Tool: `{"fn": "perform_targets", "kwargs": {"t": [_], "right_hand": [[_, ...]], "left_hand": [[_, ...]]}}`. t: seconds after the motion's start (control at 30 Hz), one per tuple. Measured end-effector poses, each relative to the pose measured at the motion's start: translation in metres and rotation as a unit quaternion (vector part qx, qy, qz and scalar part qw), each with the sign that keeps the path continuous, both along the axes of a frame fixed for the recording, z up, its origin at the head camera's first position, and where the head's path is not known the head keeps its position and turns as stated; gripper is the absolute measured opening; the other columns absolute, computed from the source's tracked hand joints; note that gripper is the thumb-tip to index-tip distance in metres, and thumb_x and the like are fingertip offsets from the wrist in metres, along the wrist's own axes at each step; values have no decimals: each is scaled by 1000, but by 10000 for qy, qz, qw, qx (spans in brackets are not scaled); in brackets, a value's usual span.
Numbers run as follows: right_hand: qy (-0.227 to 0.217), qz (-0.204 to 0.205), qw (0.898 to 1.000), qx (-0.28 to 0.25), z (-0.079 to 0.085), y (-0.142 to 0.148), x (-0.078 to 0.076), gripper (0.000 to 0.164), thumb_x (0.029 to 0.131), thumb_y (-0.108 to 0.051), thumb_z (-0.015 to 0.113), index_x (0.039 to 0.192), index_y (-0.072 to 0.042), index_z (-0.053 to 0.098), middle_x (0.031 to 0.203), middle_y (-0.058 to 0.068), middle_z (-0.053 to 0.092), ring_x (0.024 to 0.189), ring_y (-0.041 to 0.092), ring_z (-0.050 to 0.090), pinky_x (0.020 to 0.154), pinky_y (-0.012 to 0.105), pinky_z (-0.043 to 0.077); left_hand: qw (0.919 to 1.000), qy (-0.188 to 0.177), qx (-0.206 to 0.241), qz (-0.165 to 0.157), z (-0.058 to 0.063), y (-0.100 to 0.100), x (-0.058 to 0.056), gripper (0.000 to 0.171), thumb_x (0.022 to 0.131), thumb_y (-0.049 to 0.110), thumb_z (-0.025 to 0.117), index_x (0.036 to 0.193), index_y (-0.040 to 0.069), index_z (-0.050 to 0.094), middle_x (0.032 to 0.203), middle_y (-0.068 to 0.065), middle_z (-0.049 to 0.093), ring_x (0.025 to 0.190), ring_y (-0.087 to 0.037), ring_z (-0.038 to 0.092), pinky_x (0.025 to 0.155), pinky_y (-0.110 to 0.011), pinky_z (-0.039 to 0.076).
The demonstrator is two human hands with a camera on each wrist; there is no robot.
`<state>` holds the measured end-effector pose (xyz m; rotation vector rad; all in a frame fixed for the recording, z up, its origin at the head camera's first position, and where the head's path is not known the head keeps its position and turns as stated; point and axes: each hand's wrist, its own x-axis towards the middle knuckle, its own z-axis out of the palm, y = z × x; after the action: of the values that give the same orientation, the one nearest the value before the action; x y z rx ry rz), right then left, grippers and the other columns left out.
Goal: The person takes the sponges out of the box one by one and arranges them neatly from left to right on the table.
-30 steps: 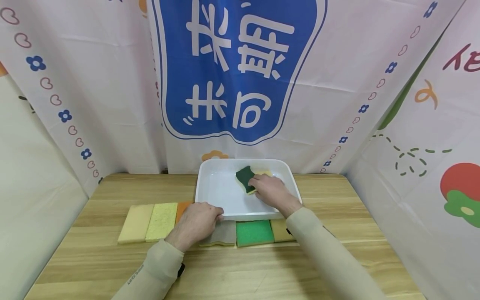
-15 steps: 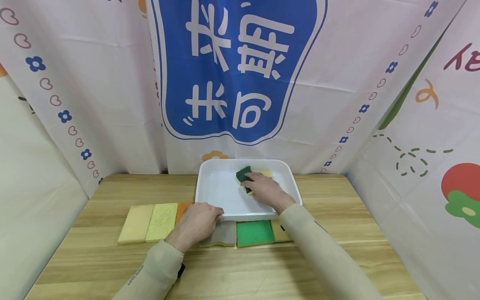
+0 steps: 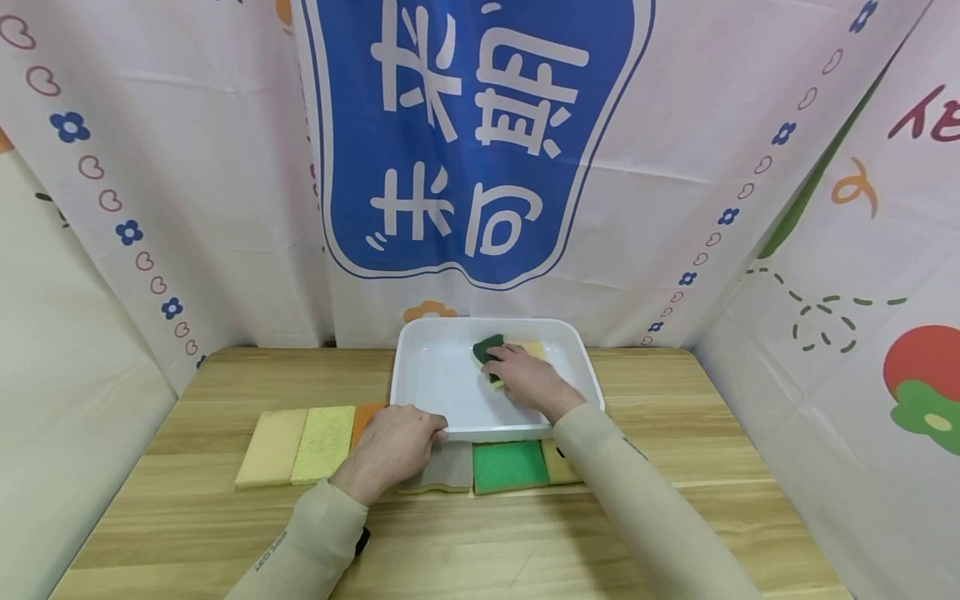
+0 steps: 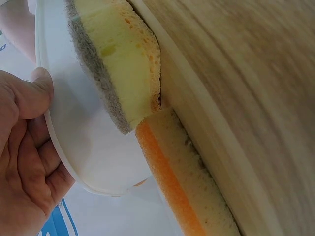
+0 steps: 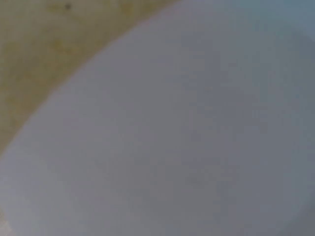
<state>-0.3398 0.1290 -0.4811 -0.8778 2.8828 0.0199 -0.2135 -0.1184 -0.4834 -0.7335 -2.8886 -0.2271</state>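
Note:
A white tray (image 3: 442,432) stands at the back of the wooden table. My left hand (image 3: 399,437) holds its front left rim; the left wrist view has the thumb on the rim with bent fingers outside it. Inside the tray lies a dark green scouring sponge (image 3: 487,347) with a yellow underside. Over that sponge, my right hand (image 3: 528,379) grips it with bent fingers, hiding its right part. A pale yellow sponge (image 3: 534,348) lies just behind the hand, partly covered. The right wrist view is blurred and shows mostly white tray wall.
Along the tray's front lie a grey sponge (image 3: 442,467), a green sponge (image 3: 512,465) and a tan sponge (image 3: 562,467). To the left are a cream sponge (image 3: 272,447), a yellow sponge (image 3: 324,443) and an orange sponge (image 4: 165,169). A printed curtain (image 3: 637,250) hangs close behind the tray.
My right hand has shifted left and its fingers have come further over the dark green sponge, which has moved very slightly. The left hand and the tray have stayed in place.

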Motion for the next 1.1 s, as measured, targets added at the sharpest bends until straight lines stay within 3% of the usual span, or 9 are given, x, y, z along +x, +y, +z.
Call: {"fn": "perform_targets", "kwargs": {"t": [0.43,0.67,0.83,0.97,1.1], "right_hand": [[296,19,9993,-211,2,0,-2,41,116,-6,71,154,-22,76,165,5,71,152,31,70,124,50,63],[303,10,9992,-245,9,0,-1,50,119,-4,63,165,-22,69,171,4,69,156,30,69,127,51,61],[258,-186,9978,-586,14,2,2,48,122,-9,59,168,-19,65,170,4,69,156,32,69,129,53,60],[406,-243,9965,-684,19,4,4,44,124,-15,55,167,-17,67,166,5,72,154,32,71,129,54,59],[734,-122,9964,-411,22,6,6,44,124,-11,53,166,-15,67,164,6,74,150,32,74,124,53,63]], "left_hand": [[10000,-3,-9,-17,0,-1,0,20,109,24,85,90,19,85,72,2,76,61,-9,56,53,-34,52],[9999,93,19,-62,0,-1,0,20,108,24,86,89,19,85,72,2,77,61,-9,59,53,-35,54],[9999,85,46,-66,0,-1,0,19,108,23,86,90,19,85,73,2,77,61,-9,57,53,-34,53],[9999,82,55,-55,-1,-1,0,18,108,23,87,91,19,86,73,2,77,61,-9,56,53,-34,53],[9999,116,69,-65,-1,-2,0,18,107,22,87,90,19,86,73,2,77,61,-9,56,53,-34,53]]}}
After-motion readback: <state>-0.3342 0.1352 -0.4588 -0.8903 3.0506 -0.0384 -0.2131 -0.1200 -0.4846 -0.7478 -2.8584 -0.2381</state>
